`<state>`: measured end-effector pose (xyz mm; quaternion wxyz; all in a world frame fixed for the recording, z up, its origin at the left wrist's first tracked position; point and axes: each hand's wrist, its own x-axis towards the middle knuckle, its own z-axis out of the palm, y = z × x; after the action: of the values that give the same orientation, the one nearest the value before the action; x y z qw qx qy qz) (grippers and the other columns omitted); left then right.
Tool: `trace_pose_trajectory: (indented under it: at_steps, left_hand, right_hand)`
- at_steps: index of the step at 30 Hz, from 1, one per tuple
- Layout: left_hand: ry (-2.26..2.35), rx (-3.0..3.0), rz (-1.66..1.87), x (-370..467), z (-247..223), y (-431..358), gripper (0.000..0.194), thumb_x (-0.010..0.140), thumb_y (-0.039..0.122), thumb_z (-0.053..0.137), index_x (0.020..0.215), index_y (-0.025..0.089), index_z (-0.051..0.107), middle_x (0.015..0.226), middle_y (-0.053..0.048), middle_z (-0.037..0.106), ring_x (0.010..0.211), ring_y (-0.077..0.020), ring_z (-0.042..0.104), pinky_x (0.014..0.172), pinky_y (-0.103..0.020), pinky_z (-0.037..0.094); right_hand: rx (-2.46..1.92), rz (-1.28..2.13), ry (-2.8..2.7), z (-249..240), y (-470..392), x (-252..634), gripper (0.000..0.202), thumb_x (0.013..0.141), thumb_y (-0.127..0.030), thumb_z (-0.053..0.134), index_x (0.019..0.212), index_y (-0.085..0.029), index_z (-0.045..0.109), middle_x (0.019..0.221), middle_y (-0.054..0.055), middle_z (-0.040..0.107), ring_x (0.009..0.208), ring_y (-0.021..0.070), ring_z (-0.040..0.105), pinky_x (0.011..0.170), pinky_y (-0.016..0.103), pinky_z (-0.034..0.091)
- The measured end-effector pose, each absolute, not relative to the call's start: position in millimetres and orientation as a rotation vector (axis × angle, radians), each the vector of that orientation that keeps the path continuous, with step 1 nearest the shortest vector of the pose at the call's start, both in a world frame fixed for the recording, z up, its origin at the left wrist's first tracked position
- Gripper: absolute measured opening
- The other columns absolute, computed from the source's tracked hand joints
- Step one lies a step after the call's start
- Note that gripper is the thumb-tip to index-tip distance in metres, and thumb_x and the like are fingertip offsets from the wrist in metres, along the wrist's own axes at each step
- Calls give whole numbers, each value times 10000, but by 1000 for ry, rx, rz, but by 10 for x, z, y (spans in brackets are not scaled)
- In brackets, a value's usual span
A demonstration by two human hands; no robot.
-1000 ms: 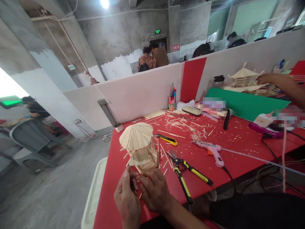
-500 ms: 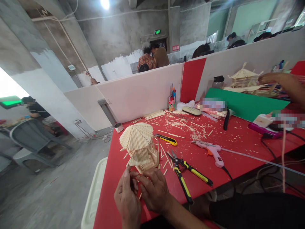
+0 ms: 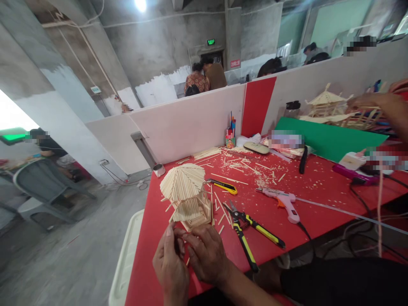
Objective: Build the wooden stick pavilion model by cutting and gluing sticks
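Observation:
A small pavilion model [image 3: 182, 182] of thin wooden sticks, with a pointed roof, stands near the red table's left edge. In front of its lower part is a slanted panel of wooden sticks [image 3: 188, 211]. My left hand [image 3: 172, 257] pinches at the near corner of that panel, thumb and fingers closed. Close beside it, my right hand [image 3: 207, 253] has curled fingers meeting those of the left. Whatever lies between the right fingertips is hidden. Pruning shears [image 3: 244, 227] with yellow-black handles and a yellow utility knife [image 3: 223, 187] lie to the right.
A pink glue gun [image 3: 285, 202] with a long glue stick and cord lies on the red table [image 3: 306, 225]. Loose sticks [image 3: 207, 153] and scraps cover the back. A pen cup [image 3: 230, 141] stands by the partition. At right, a co-worker's hand [image 3: 372, 102] is by another model [image 3: 328, 100].
My hands and the pavilion model stay practically still. The co-worker's arm at the far right has shifted, and a second hand shows there.

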<state>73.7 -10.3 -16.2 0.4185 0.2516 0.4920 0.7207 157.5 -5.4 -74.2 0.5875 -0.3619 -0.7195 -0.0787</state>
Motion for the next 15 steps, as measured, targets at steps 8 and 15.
trace_pose_trajectory:
  at_steps: [8, 15]
  left_hand:
    - [1246, 667, 1791, 745, -146, -111, 313, 609, 429, 774, 745, 152, 719, 472, 59, 491, 422, -65, 398, 378, -157, 343]
    - [1251, 650, 1796, 745, -152, -103, 267, 624, 410, 763, 673, 155, 702, 471, 51, 502, 413, -63, 385, 367, -158, 331]
  right_hand:
    - [-844, -165, -1706, -761, -52, 1572, 364, 851, -158, 464, 1210, -138, 523, 949, 98, 598, 870, 201, 540, 740, 365, 463]
    - [-850, -180, -1687, -735, -59, 1577, 320, 850, -164, 459, 1158, -143, 544, 936, 92, 591, 864, 197, 540, 743, 359, 460]
